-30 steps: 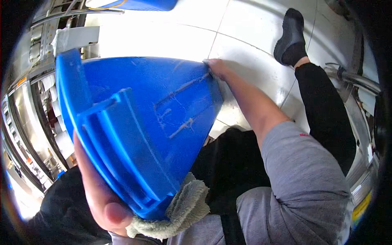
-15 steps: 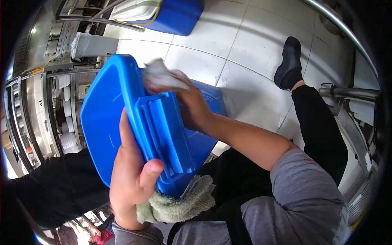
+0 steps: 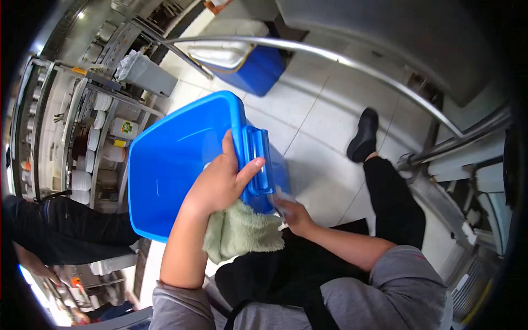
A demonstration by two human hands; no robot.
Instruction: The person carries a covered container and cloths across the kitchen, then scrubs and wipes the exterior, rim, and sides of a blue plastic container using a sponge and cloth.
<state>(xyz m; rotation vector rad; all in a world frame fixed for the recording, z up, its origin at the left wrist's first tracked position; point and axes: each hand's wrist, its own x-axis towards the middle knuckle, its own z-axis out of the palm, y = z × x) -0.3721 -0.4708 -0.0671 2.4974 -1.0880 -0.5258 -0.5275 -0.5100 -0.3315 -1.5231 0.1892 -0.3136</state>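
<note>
A blue plastic bin (image 3: 170,159) is tipped on its side in front of me, its open mouth facing left. My left hand (image 3: 223,179) grips its rim beside the moulded handle, fingers inside and thumb over the edge. A pale green towel (image 3: 242,234) hangs below that hand against the rim; what holds it there is hidden. Low on the bin's outer side, my right hand (image 3: 297,215) is closed around a crumpled whitish cloth (image 3: 281,199), which is partly blurred.
A metal rail (image 3: 341,59) curves across the upper right. Beyond it stands a blue cooler (image 3: 258,71) with a white lid, near a grey bin with a plastic liner (image 3: 146,74). Shelves with stacked white dishes (image 3: 82,179) line the left, where another person's dark-clothed leg (image 3: 77,228) shows.
My right hand and the cloth have come down from the bin's upper outer side to its lower side. The bin's mouth now faces me more, and the view takes in more of the room.
</note>
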